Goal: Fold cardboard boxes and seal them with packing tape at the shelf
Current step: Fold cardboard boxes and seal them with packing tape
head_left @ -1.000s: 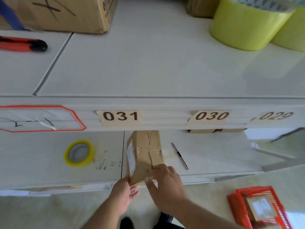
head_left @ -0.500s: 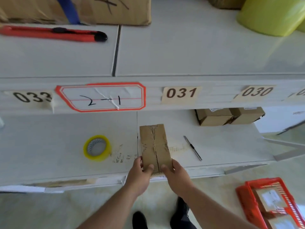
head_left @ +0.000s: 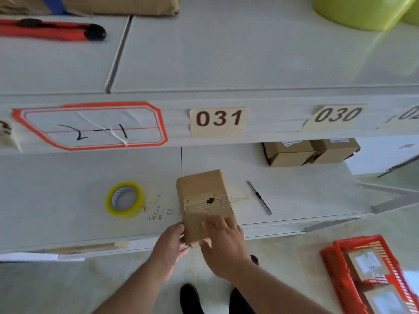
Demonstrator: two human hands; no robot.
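A small brown cardboard box (head_left: 201,196) lies on the lower shelf (head_left: 68,177) at its front edge, a torn strip with a small hole across its top face. My left hand (head_left: 171,243) holds the box's near left edge. My right hand (head_left: 223,242) rests on the near top of the box, fingers spread over it and thumb under the near end. A roll of yellow-rimmed packing tape (head_left: 124,199) lies flat on the shelf to the left of the box.
A thin utility knife (head_left: 259,197) lies right of the box. Two small boxes (head_left: 310,152) sit at the shelf's back right. The upper shelf holds a red cutter (head_left: 52,30), a big carton (head_left: 118,4) and green tape rolls (head_left: 365,10). A red basket (head_left: 371,275) stands on the floor.
The box has been turned over: its seam side faced up half a second ago, now a plain torn face does. My right hand moved onto the top.
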